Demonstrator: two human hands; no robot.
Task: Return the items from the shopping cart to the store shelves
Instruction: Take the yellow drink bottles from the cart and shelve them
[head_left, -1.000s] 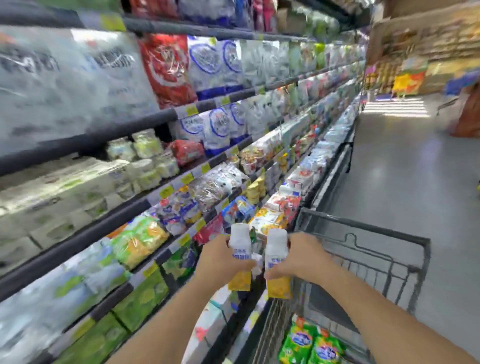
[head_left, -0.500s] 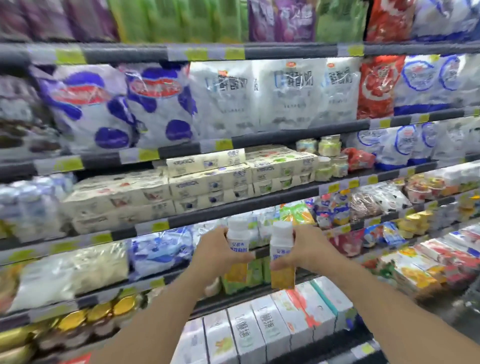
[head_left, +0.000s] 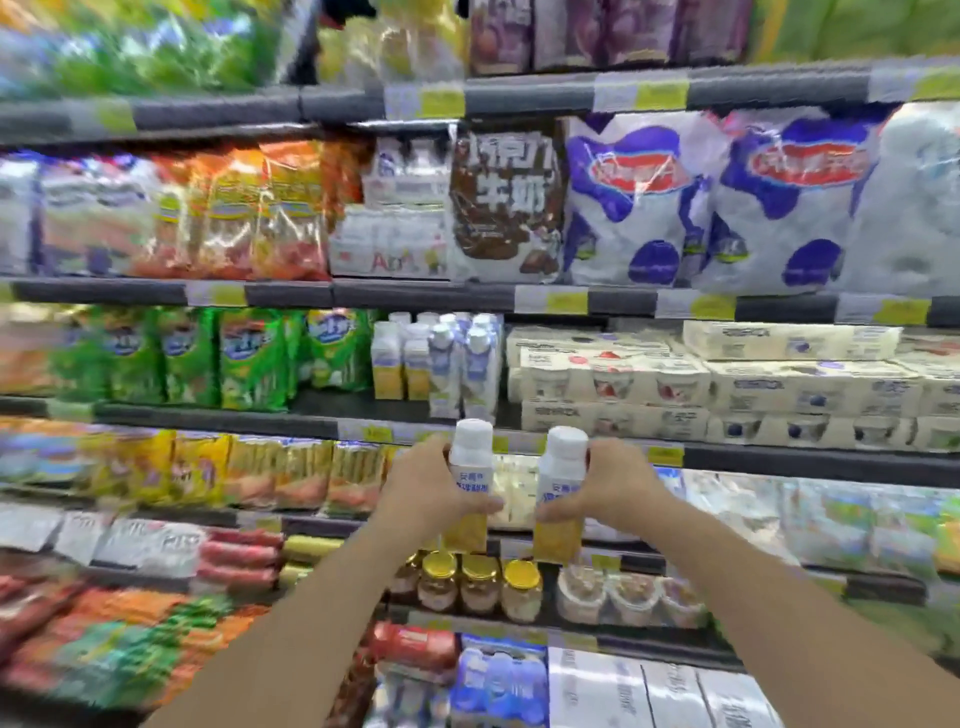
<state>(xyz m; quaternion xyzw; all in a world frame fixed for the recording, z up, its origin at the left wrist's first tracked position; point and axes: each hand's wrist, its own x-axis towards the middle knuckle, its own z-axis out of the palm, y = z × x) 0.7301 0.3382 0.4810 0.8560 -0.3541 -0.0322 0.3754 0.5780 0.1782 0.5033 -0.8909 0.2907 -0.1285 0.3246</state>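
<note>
An upright bottle (head_left: 469, 486) is gripped in each closed hand, left (head_left: 426, 488) and right (head_left: 613, 488), just below the matching bottles (head_left: 400, 361) shelved straight above.

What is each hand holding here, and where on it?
Each holds one upright bottle by its middle: left hand the left bottle, right hand the right bottle.

Supermkt dairy aisle — tiered shelves (head_left: 519, 299) w/ price tags (head_left: 667, 96), milk bags (head_left: 639, 202), yogurt packs (head_left: 613, 379), jars (head_left: 480, 582) near.
</note>
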